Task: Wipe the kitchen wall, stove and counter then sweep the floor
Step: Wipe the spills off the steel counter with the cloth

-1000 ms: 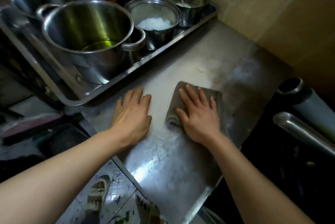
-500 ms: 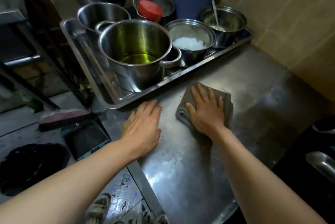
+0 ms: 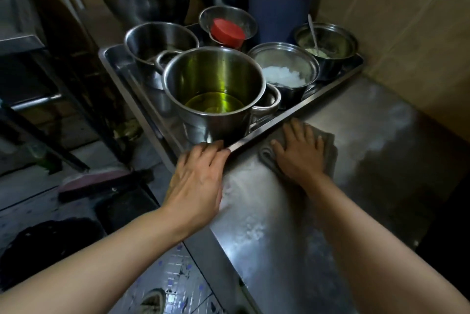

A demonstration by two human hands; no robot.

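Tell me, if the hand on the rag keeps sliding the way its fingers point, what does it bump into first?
Probably the metal tray. The right hand lies flat on the rag, fingertips almost at the tray's rim; behind that rim stands the pot of oil.

Compared with a second ago, the right hand (image 3: 298, 154) and the grey cloth (image 3: 328, 153) under it now lie farther up the worktop (image 3: 368, 186), right against the tray (image 3: 292, 116) rim, while the left hand (image 3: 197, 179) now touches the tray's near corner.
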